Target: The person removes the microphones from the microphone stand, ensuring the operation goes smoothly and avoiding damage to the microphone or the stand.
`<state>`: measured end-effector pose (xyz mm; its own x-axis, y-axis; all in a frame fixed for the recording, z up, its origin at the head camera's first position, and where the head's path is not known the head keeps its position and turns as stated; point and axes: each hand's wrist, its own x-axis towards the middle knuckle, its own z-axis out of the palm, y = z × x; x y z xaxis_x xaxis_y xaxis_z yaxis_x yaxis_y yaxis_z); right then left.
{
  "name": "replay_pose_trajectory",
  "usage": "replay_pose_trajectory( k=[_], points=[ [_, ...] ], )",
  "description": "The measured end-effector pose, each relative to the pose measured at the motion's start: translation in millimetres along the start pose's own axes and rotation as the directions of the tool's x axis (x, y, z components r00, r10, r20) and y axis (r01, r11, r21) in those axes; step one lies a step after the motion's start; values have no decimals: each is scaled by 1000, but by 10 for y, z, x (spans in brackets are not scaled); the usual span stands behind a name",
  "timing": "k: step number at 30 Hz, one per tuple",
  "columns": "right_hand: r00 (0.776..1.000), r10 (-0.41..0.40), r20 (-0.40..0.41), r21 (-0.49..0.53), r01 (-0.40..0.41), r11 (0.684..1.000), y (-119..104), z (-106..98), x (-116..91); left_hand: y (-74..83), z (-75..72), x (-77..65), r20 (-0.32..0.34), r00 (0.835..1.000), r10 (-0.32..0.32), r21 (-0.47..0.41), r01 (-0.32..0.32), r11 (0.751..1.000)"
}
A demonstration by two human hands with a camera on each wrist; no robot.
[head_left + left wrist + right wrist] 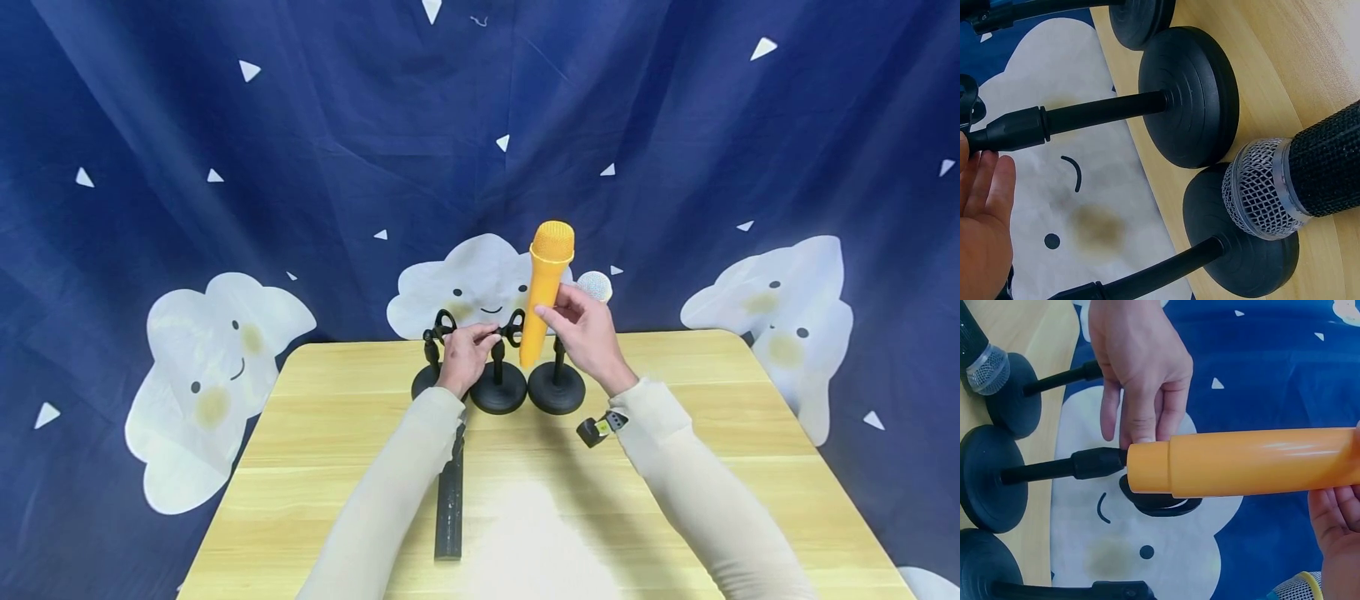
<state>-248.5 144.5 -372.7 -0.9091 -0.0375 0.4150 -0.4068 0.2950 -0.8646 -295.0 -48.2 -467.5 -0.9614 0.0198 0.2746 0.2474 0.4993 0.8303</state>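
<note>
My right hand (588, 333) grips an orange microphone (552, 250) around its body, mesh head up, above the table. In the right wrist view the microphone's lower end (1149, 469) overlaps the top of the middle black microphone stand (1097, 464), near its ring-shaped clip (1160, 503). My left hand (467, 354) pinches that same stand just below the clip, its fingertips (1001, 181) at the top of the neck. The stand's round base (498, 393) rests on the table.
Two similar stands flank it, one left (425, 382) and one right (557, 392). A microphone with a silver mesh head (595, 286) shows behind my right hand. A black microphone (448, 508) lies on the wooden table (337, 467). Behind hangs a blue curtain (375, 125).
</note>
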Motion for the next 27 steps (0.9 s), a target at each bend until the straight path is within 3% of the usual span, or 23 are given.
replay_pose_trajectory(
  k=[27],
  points=[
    [999,35,38,21,-36,999,62,64,-139,8,-11,-7,27,1000,-13,-20,13,1000]
  ],
)
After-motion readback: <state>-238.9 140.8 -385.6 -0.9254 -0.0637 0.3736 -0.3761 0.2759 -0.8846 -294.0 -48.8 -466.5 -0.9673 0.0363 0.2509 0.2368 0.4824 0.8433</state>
